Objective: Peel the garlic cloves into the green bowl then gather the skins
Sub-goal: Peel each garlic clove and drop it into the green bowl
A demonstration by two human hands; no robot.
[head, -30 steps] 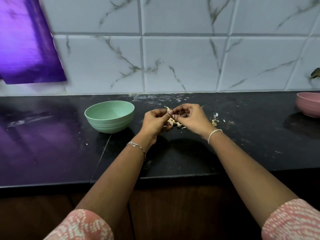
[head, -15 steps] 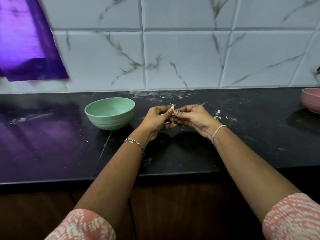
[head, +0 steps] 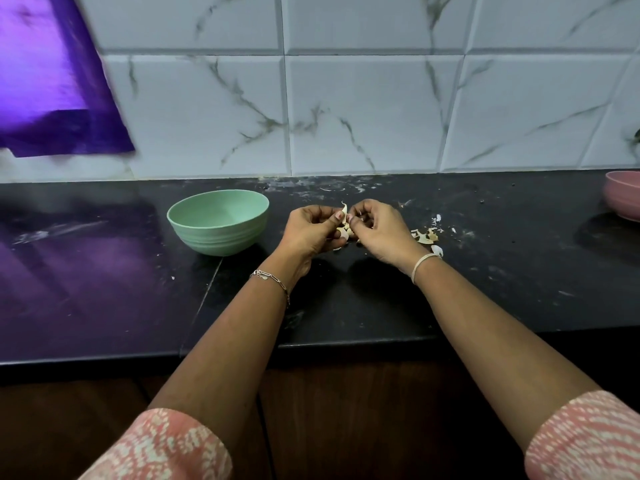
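While both hands meet just above the dark surface (head: pixel 502 271), the garlic clove (head: pixel 344 218) is pinched between them, a little to the right of the green bowl (head: pixel 221 239). Left hand (head: pixel 313 228): fingers curled, thumb and forefinger gripping the clove, judged to steady it. Right hand (head: pixel 379 230): fingers likewise curled, fingertips pinching at the clove's skin, judged to pull it away. Working this near the bowl appears intended to give the peeled clove a short trip into it; no clove is visible inside. The clove's long axis stands roughly upright, its pale pointed tip curling upward; the lower end is hidden by the fingers. Loose skins (head: pixel 424 234) lie scattered on the surface just right of the right hand, not yet gathered. A pink bowl (head: pixel 623 199) stands well apart at the far right edge
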